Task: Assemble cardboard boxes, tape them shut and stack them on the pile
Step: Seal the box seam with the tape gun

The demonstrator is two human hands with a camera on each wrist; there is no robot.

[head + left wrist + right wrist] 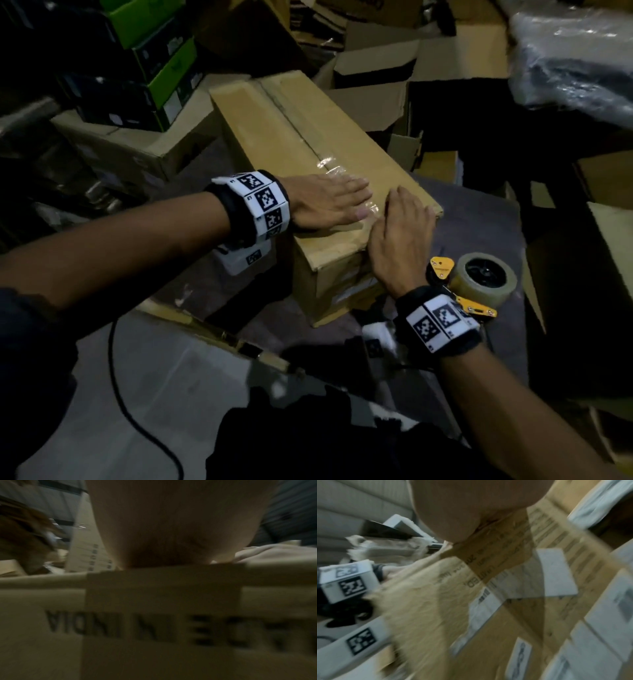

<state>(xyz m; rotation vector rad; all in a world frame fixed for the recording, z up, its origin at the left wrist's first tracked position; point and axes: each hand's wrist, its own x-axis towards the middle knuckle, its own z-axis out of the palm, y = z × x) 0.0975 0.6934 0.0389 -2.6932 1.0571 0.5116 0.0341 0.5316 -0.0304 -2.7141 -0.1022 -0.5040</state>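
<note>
A long closed cardboard box [291,137] lies in front of me, with clear tape [329,164] running along its top seam. My left hand [335,202] lies flat on the box top near the close end, fingers straight on the tape. My right hand [400,233] lies flat over the near end edge, fingers straight and pressing the tape there. The left wrist view shows the box side [154,628] with printed letters, blurred. In the right wrist view the box end [471,601] carries labels and a tape strip [496,561] under the palm.
A yellow tape dispenser [479,284] with a roll of clear tape lies right of the box. Open and flattened cartons [376,78] crowd the back and right. Green and black boxes [154,61] are stacked at the back left. A black cable [126,404] crosses the floor.
</note>
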